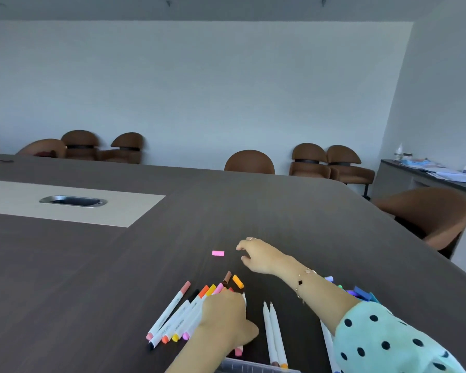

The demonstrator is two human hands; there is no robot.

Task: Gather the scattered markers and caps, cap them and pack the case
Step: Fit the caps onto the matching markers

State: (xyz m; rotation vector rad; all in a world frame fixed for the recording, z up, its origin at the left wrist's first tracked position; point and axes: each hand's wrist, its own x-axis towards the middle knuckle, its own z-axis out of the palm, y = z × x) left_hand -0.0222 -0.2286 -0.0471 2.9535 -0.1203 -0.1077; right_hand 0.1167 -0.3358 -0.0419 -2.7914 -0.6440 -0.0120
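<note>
Several white capped markers [172, 316] lie side by side on the dark table [92, 265]. My left hand [223, 313] rests flat on their right part, fingers over the barrels. A loose orange cap [238, 281] and a brown cap [227, 277] lie just beyond them. Two uncapped markers [273, 332] lie to the right of that hand. A pink cap [218, 253] sits alone farther out. My right hand [256, 255] hovers just right of it, fingers loosely spread, holding nothing. The clear case [242, 366] shows at the bottom edge.
More caps and markers in blue, green and purple [361, 293] lie behind my right forearm. A metal cable port [73, 201] is set in the table's pale strip. Brown chairs [249, 161] ring the table; a side desk [428, 176] stands at the right.
</note>
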